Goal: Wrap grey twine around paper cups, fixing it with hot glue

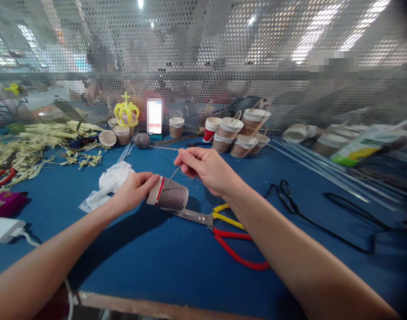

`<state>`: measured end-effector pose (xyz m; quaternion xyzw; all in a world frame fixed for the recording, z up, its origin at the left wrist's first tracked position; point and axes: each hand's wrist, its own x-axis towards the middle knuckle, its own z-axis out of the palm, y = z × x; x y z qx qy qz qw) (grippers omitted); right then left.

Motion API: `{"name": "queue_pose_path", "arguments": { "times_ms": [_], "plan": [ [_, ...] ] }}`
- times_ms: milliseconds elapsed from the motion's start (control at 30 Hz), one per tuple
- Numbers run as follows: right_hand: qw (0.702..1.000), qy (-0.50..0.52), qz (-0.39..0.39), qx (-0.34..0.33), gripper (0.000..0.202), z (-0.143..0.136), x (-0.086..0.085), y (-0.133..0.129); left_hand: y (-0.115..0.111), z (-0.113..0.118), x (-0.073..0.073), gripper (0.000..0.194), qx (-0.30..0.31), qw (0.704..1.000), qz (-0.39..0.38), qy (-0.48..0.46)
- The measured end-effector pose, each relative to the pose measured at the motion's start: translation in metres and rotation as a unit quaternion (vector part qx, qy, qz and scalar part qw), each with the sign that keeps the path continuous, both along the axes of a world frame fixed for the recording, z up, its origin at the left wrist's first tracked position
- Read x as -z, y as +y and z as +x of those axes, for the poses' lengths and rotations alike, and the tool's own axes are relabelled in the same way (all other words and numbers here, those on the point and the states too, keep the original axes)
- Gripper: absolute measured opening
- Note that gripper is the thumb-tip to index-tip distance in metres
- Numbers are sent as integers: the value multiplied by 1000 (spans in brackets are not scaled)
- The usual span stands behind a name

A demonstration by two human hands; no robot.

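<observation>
In my left hand (134,191) is a paper cup (174,195) tipped on its side, its rim end gripped between thumb and fingers. Grey-brown yarn wraps most of the cup; a red band and a bare pale strip show near my fingers. My right hand (198,165), above and to the right of it, pinches a strand of yarn (175,172) that runs down to the cup. From this hand the strand also stretches back toward a grey yarn ball (141,140). Large scissors (193,216) with one yellow and one red handle lie below the cup, partly behind my right forearm.
Twine-wrapped cups (228,129) are stacked at the back, beside a red cup (210,130) and a lit phone (154,116). A crumpled white cloth (115,178) lies left of centre. Dried husks (33,142) cover the left; clear rods (323,169) and a black cord (330,229) lie right.
</observation>
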<state>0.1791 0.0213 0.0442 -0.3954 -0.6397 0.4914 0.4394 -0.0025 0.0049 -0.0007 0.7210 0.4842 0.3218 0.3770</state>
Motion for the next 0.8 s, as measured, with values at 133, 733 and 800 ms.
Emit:
{"name": "queue_pose_path", "arguments": {
  "times_ms": [133,733,800],
  "plan": [
    [996,50,-56,-46,26,3,-4,-3,2,1,4,35,-17,993,-79,-84],
    [991,38,-126,-32,20,6,-2,2,-15,5,-9,32,70,989,116,52],
    [991,30,-127,-32,21,5,-2,3,-16,4,-9,31,81,987,131,53]
  ]
}}
